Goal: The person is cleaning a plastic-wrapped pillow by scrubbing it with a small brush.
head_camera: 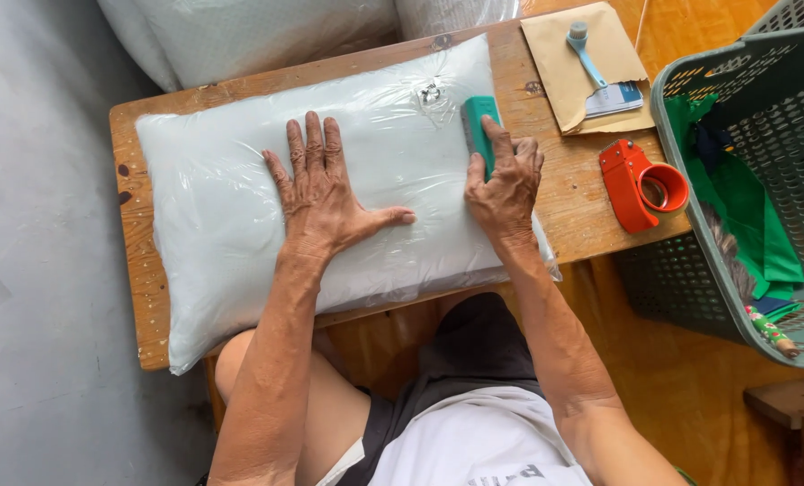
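So there's a person sitting at a small wooden bench (555, 193) with a pale pillow sealed in clear plastic (240, 207) lying across most of the top. The left hand (325, 193) is flat on the middle of the pillow, fingers spread wide and pointing away from the body, thumb out to the side, holding nothing, just pressing down. The right hand (505, 184) sits at the pillow's right end and is wrapped around a teal plastic tool (478, 126), index finger stretched along the top of it; the tool rests on the plastic just beside a small valve or cap (430, 92) in the bag.

Off to the right on the bench there's an orange tape dispenser (641, 184), well apart from the hands. Behind it lies a brown envelope (560, 76) with a light blue brush (587, 52) and a small card (614, 99) on top. A grey-green slotted plastic basket (780, 108) sits beside the bench with green fabric (744, 198) inside. More bagged pillows (258, 31) are stacked beyond the bench's far edge.
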